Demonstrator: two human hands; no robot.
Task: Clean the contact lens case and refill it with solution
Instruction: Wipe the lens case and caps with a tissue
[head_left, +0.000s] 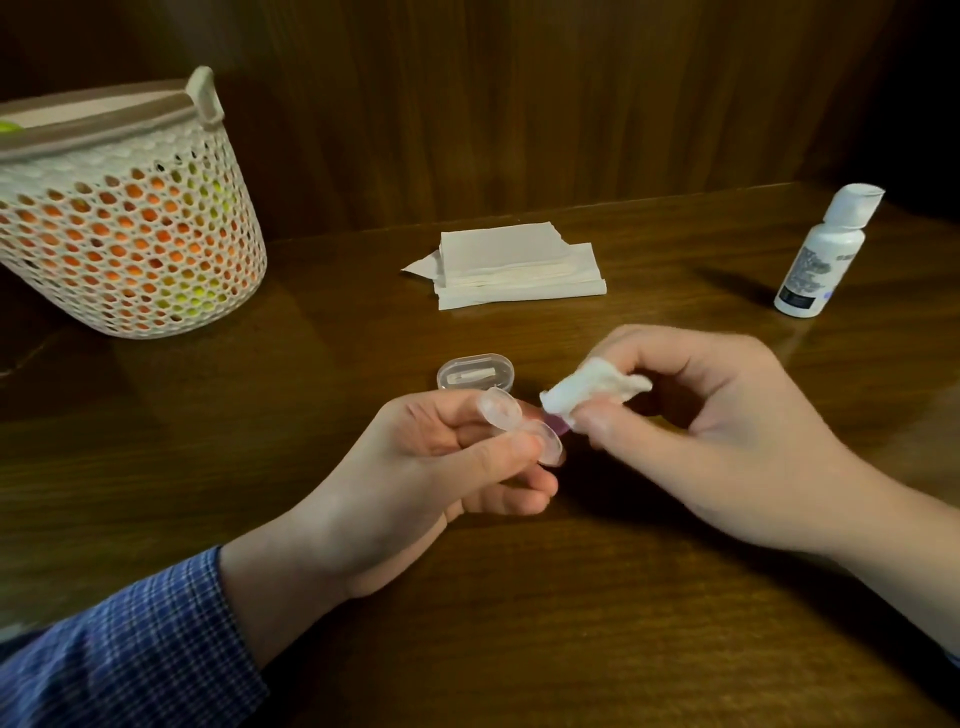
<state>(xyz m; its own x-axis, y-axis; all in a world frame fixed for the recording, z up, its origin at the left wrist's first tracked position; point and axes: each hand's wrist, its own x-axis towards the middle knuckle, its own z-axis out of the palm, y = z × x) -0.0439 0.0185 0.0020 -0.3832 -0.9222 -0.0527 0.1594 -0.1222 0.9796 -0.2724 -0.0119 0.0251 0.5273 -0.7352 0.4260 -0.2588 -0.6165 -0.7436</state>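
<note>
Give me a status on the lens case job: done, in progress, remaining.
Done: solution bottle stands with its cap flipped open; a tissue is off the stack. In hand: left hand holds the lens case while right hand presses a wadded tissue against it. Left: refilling with solution.

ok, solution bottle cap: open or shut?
Open. The solution bottle stands upright on the table, its flip cap tilted up off the neck.

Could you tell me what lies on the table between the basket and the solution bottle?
In the head view, a stack of white tissues lies on the table between the basket and the solution bottle, touching neither.
</note>
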